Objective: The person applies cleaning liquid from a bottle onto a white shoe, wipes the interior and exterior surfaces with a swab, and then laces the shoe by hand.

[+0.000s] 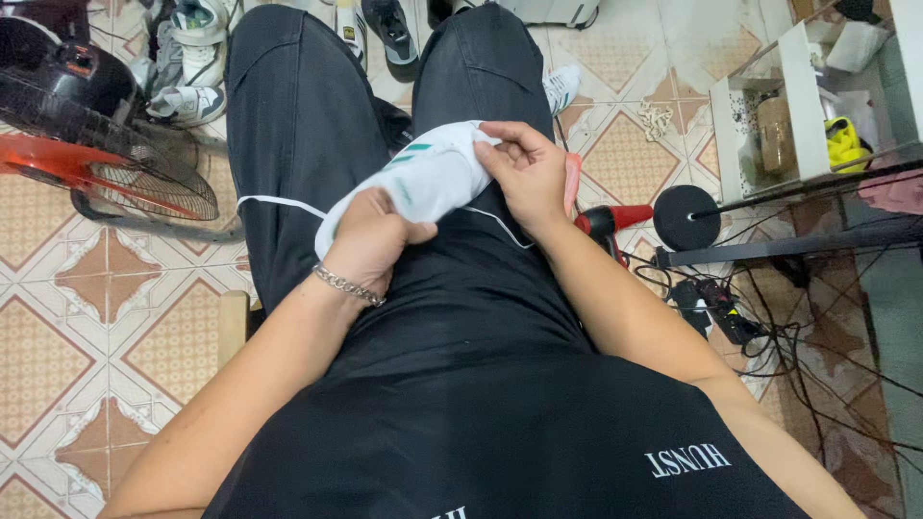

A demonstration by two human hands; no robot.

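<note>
White sneaker (423,178) with green side stripes lies across the lap at centre frame, above the black trousers (308,115); left hand (370,240) clasps its lower end from beneath, right hand (524,173) grips the upper end with fingers curled over the edge. A white lace (279,202) trails left of centre; in my judgement, steady work needs the left hand bracing the shoe firmly while the right handles the lace.
</note>
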